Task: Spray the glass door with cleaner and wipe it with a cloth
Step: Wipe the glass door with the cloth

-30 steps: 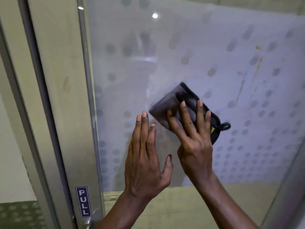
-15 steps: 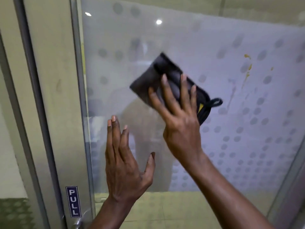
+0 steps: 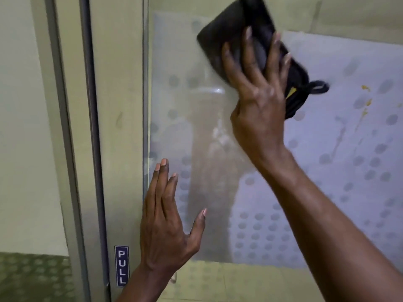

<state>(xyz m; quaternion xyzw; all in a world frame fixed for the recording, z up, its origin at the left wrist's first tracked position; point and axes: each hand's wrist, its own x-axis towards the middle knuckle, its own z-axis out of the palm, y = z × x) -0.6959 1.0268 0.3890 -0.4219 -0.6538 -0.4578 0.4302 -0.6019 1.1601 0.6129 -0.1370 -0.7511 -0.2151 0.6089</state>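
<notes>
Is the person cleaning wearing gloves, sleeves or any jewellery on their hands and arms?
No. The left hand and right hand are bare: no gloves, rings or watch show. Both forearms are uncovered, with no sleeve in view.

1. Dim, flat indoor light w/ greenish cast; no hard shadows.
2. Cloth (image 3: 237, 33) & right hand (image 3: 259, 101) smeared by motion blur.
3. Glass door (image 3: 327, 171): hazy reflection, small glint near centre.
4. Door frame (image 3: 117, 105) lines bow at left edge, wide-angle.
</notes>
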